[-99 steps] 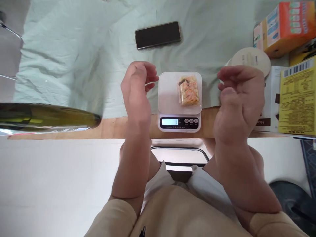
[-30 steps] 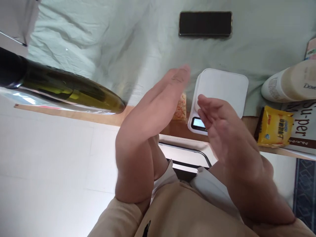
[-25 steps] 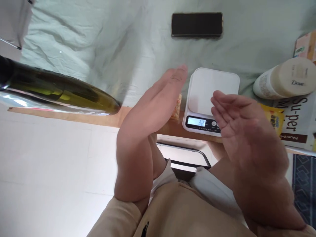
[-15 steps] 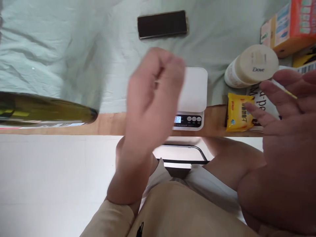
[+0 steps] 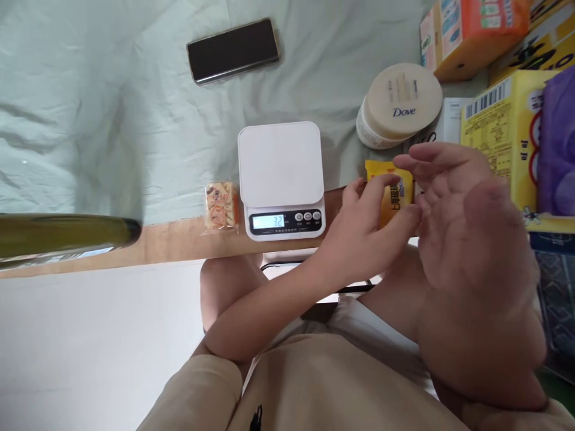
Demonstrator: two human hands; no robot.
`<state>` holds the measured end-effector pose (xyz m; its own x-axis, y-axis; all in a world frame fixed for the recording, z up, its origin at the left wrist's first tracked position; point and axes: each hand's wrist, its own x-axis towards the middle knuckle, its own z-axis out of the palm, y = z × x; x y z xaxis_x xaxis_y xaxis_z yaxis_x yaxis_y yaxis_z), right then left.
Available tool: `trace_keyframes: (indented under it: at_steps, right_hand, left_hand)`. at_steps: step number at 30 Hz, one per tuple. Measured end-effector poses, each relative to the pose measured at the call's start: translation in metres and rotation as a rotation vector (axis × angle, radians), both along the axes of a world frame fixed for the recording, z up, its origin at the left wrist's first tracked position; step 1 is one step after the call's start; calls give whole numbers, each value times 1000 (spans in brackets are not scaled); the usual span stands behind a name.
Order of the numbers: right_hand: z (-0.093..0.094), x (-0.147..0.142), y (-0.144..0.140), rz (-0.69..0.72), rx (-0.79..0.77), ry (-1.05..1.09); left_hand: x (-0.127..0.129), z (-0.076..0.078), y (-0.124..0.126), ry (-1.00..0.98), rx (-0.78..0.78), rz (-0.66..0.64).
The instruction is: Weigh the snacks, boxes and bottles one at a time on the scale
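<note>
My left hand (image 5: 366, 224) reaches right, thumb and index finger apart, over a small yellow packet (image 5: 389, 170) at the table edge. It partly hides the packet, and whether it touches it I cannot tell. Close beside it, my right hand (image 5: 471, 233) is raised, palm inward, with its fingers loosely stretched and nothing in them. A white kitchen scale (image 5: 282, 164) has a bare plate, and its lit display (image 5: 268, 221) appears to read 32. Left of the scale lies a clear-wrapped snack (image 5: 221, 205).
A dark phone (image 5: 233, 51) lies at the back. A Dove jar (image 5: 402, 102), an orange pack (image 5: 476, 36), a yellow box (image 5: 503, 126) and a purple pack (image 5: 559, 143) crowd the right. A green bottle (image 5: 67, 235) juts in at left.
My left hand has moved right, from in front of the scale to the yellow packet, and its fingers have opened. The wrapped snack now shows. The view has shifted right.
</note>
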<state>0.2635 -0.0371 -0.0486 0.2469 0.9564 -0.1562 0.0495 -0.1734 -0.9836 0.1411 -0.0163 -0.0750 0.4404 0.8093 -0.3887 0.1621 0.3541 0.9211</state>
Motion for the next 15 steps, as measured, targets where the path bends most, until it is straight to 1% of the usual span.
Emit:
trace_keyframes:
  at_steps: [2,4,8,12,15]
  right_hand:
    - [1,-5,0,-52,-35,30]
    - [0,-7,1,-53,-49,13]
    - [-2,-7,1,-42,-34,-3]
    - [-2,-12,-1,-64,-26,37]
    - [-2,-15,0,-52,-25,10]
  left_hand:
    - [4,-8,-1,-46,31,18]
    - [6,-14,-2,-62,52,26]
    - [8,-19,-2,14,40,51]
    - [7,-20,1,-6,79,148]
    - [4,-23,3,-31,128,243]
